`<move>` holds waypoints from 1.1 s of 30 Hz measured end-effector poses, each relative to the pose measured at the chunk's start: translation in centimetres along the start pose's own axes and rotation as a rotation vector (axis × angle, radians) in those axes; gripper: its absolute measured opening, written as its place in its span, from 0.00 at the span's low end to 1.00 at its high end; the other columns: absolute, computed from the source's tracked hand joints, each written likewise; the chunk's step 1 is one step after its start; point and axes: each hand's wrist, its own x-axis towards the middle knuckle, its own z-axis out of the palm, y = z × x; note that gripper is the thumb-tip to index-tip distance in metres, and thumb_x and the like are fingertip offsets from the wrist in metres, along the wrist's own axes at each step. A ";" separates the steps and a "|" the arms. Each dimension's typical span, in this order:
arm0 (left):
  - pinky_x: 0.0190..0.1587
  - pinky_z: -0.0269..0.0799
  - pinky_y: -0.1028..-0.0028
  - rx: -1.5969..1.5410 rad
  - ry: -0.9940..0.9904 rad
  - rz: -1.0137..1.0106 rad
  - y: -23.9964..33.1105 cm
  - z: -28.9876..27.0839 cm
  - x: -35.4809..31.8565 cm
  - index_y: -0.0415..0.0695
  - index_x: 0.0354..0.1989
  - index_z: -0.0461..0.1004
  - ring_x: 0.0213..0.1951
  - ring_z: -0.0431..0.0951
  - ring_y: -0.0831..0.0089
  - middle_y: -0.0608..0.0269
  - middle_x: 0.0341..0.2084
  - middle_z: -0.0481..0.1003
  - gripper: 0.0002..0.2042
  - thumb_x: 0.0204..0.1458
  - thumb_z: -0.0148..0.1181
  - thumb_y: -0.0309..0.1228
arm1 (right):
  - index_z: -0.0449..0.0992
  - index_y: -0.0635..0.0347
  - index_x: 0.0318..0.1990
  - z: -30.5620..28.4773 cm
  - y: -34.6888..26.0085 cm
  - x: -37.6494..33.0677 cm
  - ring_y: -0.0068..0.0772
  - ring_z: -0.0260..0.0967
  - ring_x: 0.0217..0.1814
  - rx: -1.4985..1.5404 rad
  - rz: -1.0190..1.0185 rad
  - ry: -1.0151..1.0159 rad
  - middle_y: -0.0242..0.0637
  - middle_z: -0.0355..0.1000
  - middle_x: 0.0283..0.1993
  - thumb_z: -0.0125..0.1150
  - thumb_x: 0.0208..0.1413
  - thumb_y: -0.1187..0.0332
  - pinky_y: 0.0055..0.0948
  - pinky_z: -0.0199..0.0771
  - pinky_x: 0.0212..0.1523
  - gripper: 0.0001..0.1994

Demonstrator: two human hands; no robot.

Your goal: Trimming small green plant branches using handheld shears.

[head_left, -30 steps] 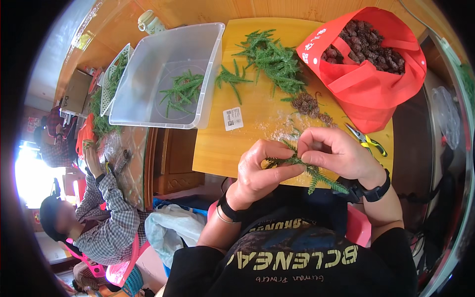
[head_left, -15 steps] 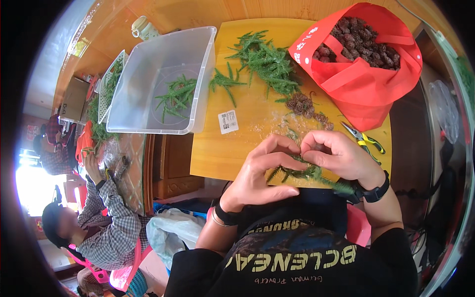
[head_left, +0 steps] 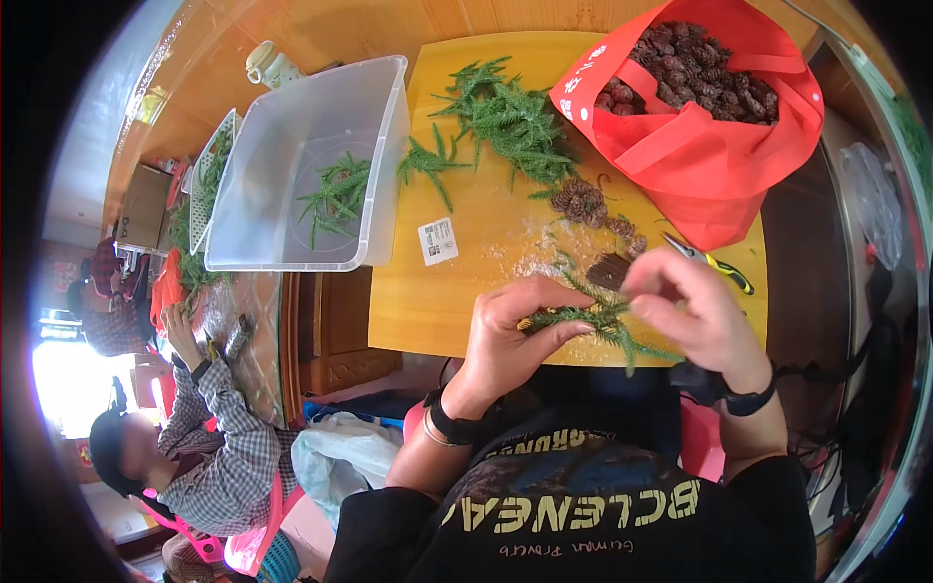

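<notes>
My left hand (head_left: 515, 335) pinches a green artificial pine sprig (head_left: 612, 321) between thumb and fingers, above the table's near edge. Beside the sprig's right part is my right hand (head_left: 705, 316), its fingers half curled and smeared by motion; whether they hold anything thin does not show. Just beyond the sprig lies a small dark brown flat bundle (head_left: 609, 270). Several pine cones (head_left: 583, 202) rest farther off on the yellow table (head_left: 437, 311). Pliers with yellow-and-black handles (head_left: 729, 274) lie beyond my right hand, partly hidden by it.
A red bag (head_left: 690, 165) full of pine cones stands at the far right. Green sprigs (head_left: 510, 126) are heaped at the back. A clear plastic bin (head_left: 292, 264) with sprigs inside stands left, near a white label (head_left: 437, 241). Another person (head_left: 214, 447) sits working at the left.
My right hand has drawn away to the right from the left fingers. My left hand has closed on the sprig, which is now more exposed. The brown bundle has come into sight.
</notes>
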 end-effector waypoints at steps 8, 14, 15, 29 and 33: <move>0.28 0.69 0.81 -0.128 0.049 -0.051 0.1 -0.2 -0.1 0.35 0.32 0.75 0.27 0.74 0.77 0.61 0.26 0.75 0.10 0.42 0.66 0.25 | 0.64 0.60 0.35 -7.4 10.0 -3.3 0.47 0.63 0.44 -1.107 0.099 0.234 0.41 0.65 0.37 0.64 0.37 0.74 0.37 0.64 0.43 0.17; 0.26 0.69 0.81 -0.172 0.053 -0.061 0.3 -0.8 -0.3 0.34 0.31 0.74 0.25 0.74 0.77 0.59 0.27 0.75 0.09 0.43 0.65 0.25 | 0.63 0.59 0.34 -8.2 12.0 -4.2 0.47 0.62 0.41 -0.978 0.049 0.242 0.43 0.62 0.40 0.64 0.34 0.75 0.36 0.65 0.40 0.18; 0.27 0.70 0.80 -0.147 0.050 -0.065 0.4 -1.0 -0.3 0.34 0.31 0.75 0.26 0.75 0.76 0.58 0.27 0.75 0.09 0.43 0.66 0.25 | 0.63 0.60 0.33 -8.2 12.0 -4.2 0.47 0.62 0.39 -0.942 0.038 0.247 0.43 0.62 0.39 0.63 0.35 0.75 0.35 0.65 0.38 0.16; 0.35 0.71 0.73 -0.108 0.051 0.101 0.6 -0.9 0.5 0.36 0.29 0.75 0.31 0.77 0.66 0.56 0.26 0.77 0.09 0.39 0.67 0.26 | 0.72 0.66 0.25 -3.7 -0.4 -4.4 0.47 0.71 0.38 -0.514 -0.358 0.087 0.39 0.71 0.23 0.58 0.34 0.70 0.38 0.70 0.40 0.09; 0.33 0.71 0.73 -0.102 0.065 0.171 0.5 -0.8 0.2 0.37 0.29 0.76 0.29 0.77 0.66 0.55 0.26 0.77 0.09 0.40 0.66 0.27 | 0.72 0.65 0.24 -2.0 -1.7 -3.1 0.55 0.68 0.42 -0.662 -0.488 0.101 0.43 0.70 0.27 0.63 0.33 0.69 0.40 0.69 0.41 0.11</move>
